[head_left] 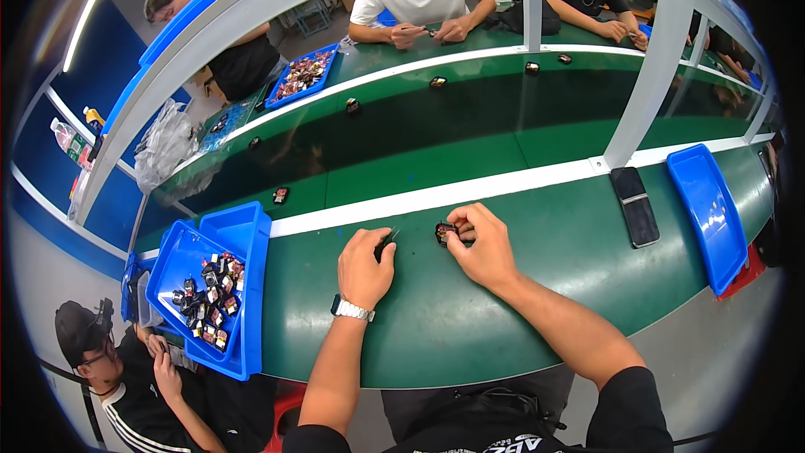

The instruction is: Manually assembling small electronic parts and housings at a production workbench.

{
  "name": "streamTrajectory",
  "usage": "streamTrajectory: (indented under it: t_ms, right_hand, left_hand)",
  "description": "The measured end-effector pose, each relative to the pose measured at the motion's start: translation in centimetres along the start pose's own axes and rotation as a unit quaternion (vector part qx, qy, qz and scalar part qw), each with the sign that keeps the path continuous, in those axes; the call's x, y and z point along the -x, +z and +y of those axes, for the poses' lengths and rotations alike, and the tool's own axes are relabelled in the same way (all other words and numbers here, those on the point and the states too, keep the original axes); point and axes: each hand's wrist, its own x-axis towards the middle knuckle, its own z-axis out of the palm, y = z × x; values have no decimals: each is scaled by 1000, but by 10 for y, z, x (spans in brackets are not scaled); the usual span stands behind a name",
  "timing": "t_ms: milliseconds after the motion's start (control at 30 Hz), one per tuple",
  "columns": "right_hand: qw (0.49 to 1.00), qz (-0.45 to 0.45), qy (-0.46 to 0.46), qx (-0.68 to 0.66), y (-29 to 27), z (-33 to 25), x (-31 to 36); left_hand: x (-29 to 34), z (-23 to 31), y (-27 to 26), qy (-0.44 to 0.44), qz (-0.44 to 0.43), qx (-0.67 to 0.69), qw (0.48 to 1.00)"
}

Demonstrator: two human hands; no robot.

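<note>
In my right hand (482,247) a small black electronic part (444,233) with reddish and metallic insides is pinched between thumb and fingertips, low over the green table. My left hand (365,267), with a pale metal watch on its wrist, is closed around a slim dark tool (386,245). Its thin shiny tip points toward the far right; the fingers cover most of it, so I cannot tell its exact kind. A short gap of bare tabletop separates the tool from the part.
Left of my arm, stacked blue trays (262,285) hold many similar small parts. On the right lie a dark phone (635,210) and a blue tray (708,214). Beyond the white rail runs a green belt (377,176) with scattered parts (280,195). Metal posts (646,67) rise there. Co-workers sit around.
</note>
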Motion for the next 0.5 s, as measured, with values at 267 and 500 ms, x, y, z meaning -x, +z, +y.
streamTrajectory:
  t_ms: [267, 500]
  right_hand:
    - [999, -28, 36, 2, -3, 0, 0]
    - [999, -36, 31, -18, -1, -4, 1]
  left_hand:
    - [5, 11, 10, 145, 46, -16, 988]
    - [13, 33, 23, 224, 27, 10, 974]
